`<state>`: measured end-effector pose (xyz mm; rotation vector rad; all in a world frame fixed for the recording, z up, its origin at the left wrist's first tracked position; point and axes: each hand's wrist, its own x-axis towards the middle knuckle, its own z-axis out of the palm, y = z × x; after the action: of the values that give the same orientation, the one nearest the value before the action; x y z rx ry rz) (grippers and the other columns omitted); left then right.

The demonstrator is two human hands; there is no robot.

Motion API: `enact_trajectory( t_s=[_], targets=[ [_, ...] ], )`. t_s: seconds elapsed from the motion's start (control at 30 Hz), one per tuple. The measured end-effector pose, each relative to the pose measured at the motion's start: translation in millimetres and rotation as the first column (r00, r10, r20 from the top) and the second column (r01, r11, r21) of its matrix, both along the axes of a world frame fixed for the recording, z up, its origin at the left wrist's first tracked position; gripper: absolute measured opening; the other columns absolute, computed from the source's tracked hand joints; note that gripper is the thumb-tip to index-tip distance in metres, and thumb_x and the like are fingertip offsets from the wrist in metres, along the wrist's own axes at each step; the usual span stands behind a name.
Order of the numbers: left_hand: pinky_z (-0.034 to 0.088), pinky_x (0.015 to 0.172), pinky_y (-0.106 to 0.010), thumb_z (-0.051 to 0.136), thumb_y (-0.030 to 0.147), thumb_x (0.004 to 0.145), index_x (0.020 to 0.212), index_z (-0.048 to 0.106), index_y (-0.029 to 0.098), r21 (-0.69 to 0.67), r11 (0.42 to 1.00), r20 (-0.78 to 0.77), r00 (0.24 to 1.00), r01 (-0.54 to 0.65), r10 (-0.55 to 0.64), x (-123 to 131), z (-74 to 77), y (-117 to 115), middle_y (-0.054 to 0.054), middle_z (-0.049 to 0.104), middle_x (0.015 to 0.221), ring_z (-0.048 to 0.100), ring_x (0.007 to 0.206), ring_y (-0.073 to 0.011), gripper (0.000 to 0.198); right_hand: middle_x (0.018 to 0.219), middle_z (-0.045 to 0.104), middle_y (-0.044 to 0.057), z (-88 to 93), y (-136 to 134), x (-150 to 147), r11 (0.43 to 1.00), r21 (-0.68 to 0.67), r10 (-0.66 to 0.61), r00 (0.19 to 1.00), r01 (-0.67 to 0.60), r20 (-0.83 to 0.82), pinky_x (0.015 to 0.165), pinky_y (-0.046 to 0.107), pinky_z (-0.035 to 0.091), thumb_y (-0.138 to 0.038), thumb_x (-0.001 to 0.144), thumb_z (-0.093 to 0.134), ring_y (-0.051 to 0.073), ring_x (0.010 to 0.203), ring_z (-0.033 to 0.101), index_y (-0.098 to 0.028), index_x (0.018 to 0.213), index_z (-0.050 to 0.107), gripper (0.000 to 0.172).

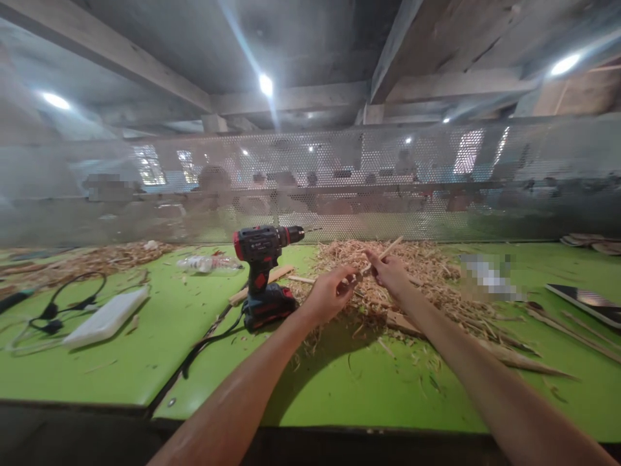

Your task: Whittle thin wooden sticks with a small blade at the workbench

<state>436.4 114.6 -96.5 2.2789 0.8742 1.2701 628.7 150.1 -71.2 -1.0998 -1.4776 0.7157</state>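
Note:
Both my hands are stretched out over a heap of wood shavings [417, 272] on the green table [145, 349]. My right hand [391, 272] is closed on a thin wooden stick [388, 250] that points up and to the right. My left hand [332, 292] is closed too, pinching the lower end of the same stick or something small next to it; I cannot make out which. A red and black cordless drill [264, 272] stands upright just left of my left hand, its chuck pointing right.
Left on the table lie a white flat box [109, 316], black cables [68, 304] and a clear plastic bottle [206, 263]. Wooden slats and sticks [557, 327] lie at right, beside a dark tablet [587, 301]. A perforated metal screen [339, 188] closes the far side.

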Motion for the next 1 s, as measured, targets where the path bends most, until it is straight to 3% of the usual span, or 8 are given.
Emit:
enact_trajectory(
  t_s=[0.1, 0.23, 0.47, 0.6, 0.8, 0.9, 1.0],
  targets=[
    [0.055, 0.083, -0.033, 0.055, 0.018, 0.098, 0.118, 0.067, 0.015, 0.114, 0.993, -0.145, 0.989, -0.023, 0.04, -1, 0.6, -1, -0.013, 0.073, 0.111, 0.068, 0.09, -0.0218, 0.024, 0.04, 0.035, -0.001, 1.2, -2, -3, 0.991, 0.05, -0.126, 0.988, 0.121, 0.088, 0.04, 0.027, 0.021, -0.087, 0.073, 0.065, 0.009, 0.041, 0.03, -0.024, 0.043, 0.041, 0.074],
    [0.054, 0.089, -0.035, 0.051, 0.018, 0.1, 0.126, 0.066, 0.013, 0.154, 0.987, -0.235, 0.968, -0.053, 0.089, -1, 5.8, -7, -0.015, 0.073, 0.116, 0.069, 0.1, -0.0249, 0.03, 0.041, 0.035, 0.0, 4.5, -7, -8, 0.977, 0.095, -0.201, 0.973, 0.191, 0.113, 0.041, 0.027, 0.022, -0.088, 0.076, 0.062, 0.01, 0.042, 0.031, -0.024, 0.043, 0.039, 0.075],
    [0.051, 0.085, -0.03, 0.055, 0.014, 0.098, 0.116, 0.07, 0.015, 0.186, 0.981, -0.267, 0.959, -0.045, 0.095, -1, 11.9, -12, -0.012, 0.072, 0.108, 0.068, 0.095, -0.0231, 0.024, 0.042, 0.033, 0.0, 6.2, -10, -8, 0.951, 0.141, -0.297, 0.941, 0.276, 0.161, 0.044, 0.028, 0.023, -0.093, 0.077, 0.055, 0.011, 0.043, 0.031, -0.024, 0.039, 0.036, 0.081],
    [0.051, 0.087, -0.032, 0.055, 0.013, 0.097, 0.116, 0.069, 0.014, 0.194, 0.98, -0.218, 0.973, -0.03, 0.073, -2, 10.6, -11, -0.013, 0.073, 0.108, 0.066, 0.097, -0.0233, 0.023, 0.041, 0.034, 0.0, 1.8, -5, -6, 0.95, 0.114, -0.305, 0.941, 0.29, 0.144, 0.043, 0.029, 0.022, -0.088, 0.08, 0.059, 0.011, 0.043, 0.031, -0.024, 0.041, 0.037, 0.078],
    [0.052, 0.074, -0.03, 0.058, 0.015, 0.093, 0.127, 0.066, 0.012, 0.078, 0.997, -0.182, 0.983, -0.001, 0.016, -1, 8.5, -10, -0.013, 0.072, 0.113, 0.063, 0.074, -0.0157, 0.035, 0.042, 0.039, 0.001, -2.1, -3, -4, 0.955, 0.078, -0.293, 0.95, 0.286, 0.108, 0.044, 0.029, 0.027, -0.091, 0.08, 0.057, 0.013, 0.045, 0.036, -0.026, 0.045, 0.038, 0.077],
    [0.05, 0.069, -0.028, 0.061, 0.013, 0.089, 0.127, 0.064, 0.013, 0.031, 0.999, -0.123, 0.992, 0.008, -0.004, 1, 5.8, -9, -0.011, 0.071, 0.107, 0.062, 0.074, -0.0154, 0.038, 0.041, 0.037, 0.001, -1.6, -8, -8, 0.977, 0.054, -0.209, 0.977, 0.206, 0.053, 0.042, 0.029, 0.024, -0.099, 0.071, 0.056, 0.011, 0.043, 0.031, -0.025, 0.045, 0.037, 0.08],
    [0.05, 0.066, -0.027, 0.064, 0.014, 0.086, 0.131, 0.06, 0.015, -0.117, 0.99, 0.038, 0.997, 0.077, -0.073, 3, 2.8, -7, -0.009, 0.07, 0.104, 0.062, 0.075, -0.0147, 0.046, 0.041, 0.038, 0.002, -1.8, -12, -14, 0.996, 0.018, -0.09, 0.996, 0.09, -0.006, 0.041, 0.029, 0.022, -0.105, 0.061, 0.055, 0.01, 0.042, 0.031, -0.024, 0.046, 0.04, 0.084]
  ],
)
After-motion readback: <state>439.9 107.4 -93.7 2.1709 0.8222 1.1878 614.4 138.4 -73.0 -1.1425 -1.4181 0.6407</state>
